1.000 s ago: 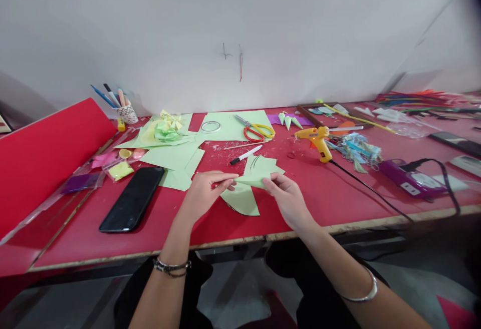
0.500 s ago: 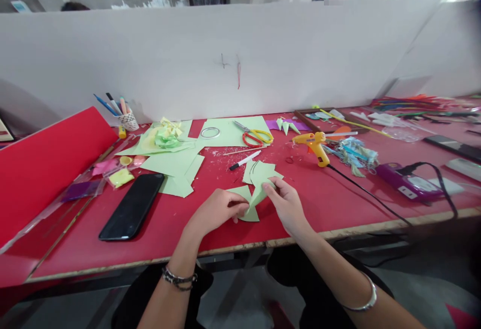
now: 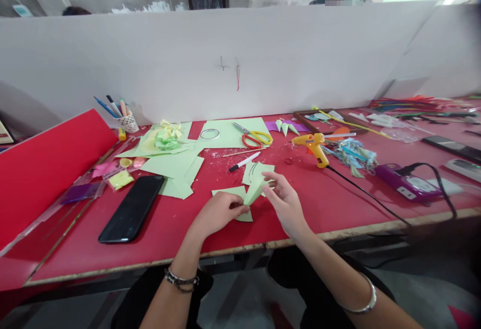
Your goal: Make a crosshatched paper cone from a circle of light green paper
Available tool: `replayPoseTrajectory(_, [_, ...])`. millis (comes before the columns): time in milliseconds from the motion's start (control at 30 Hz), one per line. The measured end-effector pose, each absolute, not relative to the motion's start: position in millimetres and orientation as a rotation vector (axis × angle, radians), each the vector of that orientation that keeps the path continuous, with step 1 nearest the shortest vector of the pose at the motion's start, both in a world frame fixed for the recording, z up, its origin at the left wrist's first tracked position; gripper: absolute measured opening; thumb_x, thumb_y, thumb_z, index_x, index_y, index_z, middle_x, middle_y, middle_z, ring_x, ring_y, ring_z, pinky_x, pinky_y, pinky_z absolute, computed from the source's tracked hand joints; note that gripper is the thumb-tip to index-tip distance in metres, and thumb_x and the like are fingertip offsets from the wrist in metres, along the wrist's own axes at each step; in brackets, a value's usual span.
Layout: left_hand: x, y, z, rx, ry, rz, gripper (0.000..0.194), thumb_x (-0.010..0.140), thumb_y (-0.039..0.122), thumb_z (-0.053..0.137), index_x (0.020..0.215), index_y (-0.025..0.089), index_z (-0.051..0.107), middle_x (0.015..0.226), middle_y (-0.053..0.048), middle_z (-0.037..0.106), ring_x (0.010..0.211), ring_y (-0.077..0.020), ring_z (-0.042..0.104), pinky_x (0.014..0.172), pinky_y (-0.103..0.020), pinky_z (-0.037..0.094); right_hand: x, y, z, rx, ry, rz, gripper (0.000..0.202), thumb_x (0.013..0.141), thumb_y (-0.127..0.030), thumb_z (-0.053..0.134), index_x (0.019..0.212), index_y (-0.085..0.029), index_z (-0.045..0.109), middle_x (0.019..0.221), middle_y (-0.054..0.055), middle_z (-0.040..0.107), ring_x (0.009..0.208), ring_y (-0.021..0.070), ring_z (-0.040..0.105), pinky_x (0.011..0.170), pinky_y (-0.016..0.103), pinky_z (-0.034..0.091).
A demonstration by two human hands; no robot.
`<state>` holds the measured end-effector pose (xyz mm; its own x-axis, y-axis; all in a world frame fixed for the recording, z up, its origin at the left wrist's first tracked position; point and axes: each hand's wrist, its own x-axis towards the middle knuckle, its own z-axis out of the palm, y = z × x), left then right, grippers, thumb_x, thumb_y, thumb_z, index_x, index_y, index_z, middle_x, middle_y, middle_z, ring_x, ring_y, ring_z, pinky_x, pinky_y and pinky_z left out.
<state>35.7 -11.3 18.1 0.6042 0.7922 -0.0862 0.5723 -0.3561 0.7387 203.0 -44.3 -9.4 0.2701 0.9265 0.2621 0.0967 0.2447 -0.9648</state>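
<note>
Left hand (image 3: 221, 210), in the head view: seemingly pinched on the narrow lower end of a folded green paper (image 3: 254, 192). Right hand (image 3: 284, 197): at the wider upper end, thumb and forefinger slightly apart around its edge; cannot tell how firmly gripped. Held between both hands, just above the bench (image 3: 338, 209); long axis slanting from near left to far right, tip toward the left hand, flare toward the right, about equally near to either. Partly under the left hand, a flat cut sheet (image 3: 236, 190); beyond the upper end, a cut piece (image 3: 247, 173) with dark curved lines. Well apart to the right, a yellow glue gun (image 3: 317, 147).
</note>
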Motion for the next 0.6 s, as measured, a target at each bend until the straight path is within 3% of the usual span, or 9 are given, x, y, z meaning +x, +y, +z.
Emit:
replayPoseTrajectory(100, [32.1,-8.9,20.5,2.012,1.103,0.469,0.034,0.077,0.043,0.046,0.058,0.015,0.053,0.052,0.004,0.048,0.052,-0.0104,0.044,0.050,-0.021,0.029,202.3,-44.1,-7.9,-1.138,-1.065,0.833,0.039,0.075,-0.033,0.055,0.112,-0.025,0.049,0.102,0.004,0.051,0.080,0.0133,0.051,0.071,0.027,0.046])
replayPoseTrajectory(233, [29.5,-8.1,24.2,1.898,1.051,0.586,0.035,0.078,0.045,0.045,0.065,0.014,0.059,0.051,0.004,0.048,0.052,-0.0101,0.044,0.051,-0.020,0.032,201.1,-44.0,-7.1,-1.138,-1.073,0.869,0.038,0.074,-0.033,0.055,0.111,-0.025,0.049,0.102,0.004,0.050,0.078,0.0127,0.051,0.069,0.027,0.046])
replayPoseTrajectory(400, [30.3,-9.8,25.4,1.841,0.921,0.723,0.031,0.075,0.040,0.053,0.057,0.015,0.052,0.049,0.006,0.044,0.048,-0.0076,0.041,0.047,-0.019,0.032,199.7,-45.0,-7.8,-1.024,-1.155,0.896,0.037,0.076,-0.030,0.055,0.112,-0.027,0.047,0.099,0.002,0.048,0.075,0.0110,0.049,0.069,0.026,0.045])
replayPoseTrajectory(600, [31.9,-7.7,21.0,2.039,1.016,0.838,0.034,0.074,0.041,0.055,0.053,0.015,0.048,0.051,0.005,0.046,0.051,-0.0078,0.041,0.047,-0.019,0.030,195.5,-48.5,-10.0,-0.842,-1.221,0.915,0.058,0.076,-0.027,0.056,0.126,-0.036,0.028,0.105,0.002,0.046,0.073,0.0110,0.052,0.072,0.029,0.046])
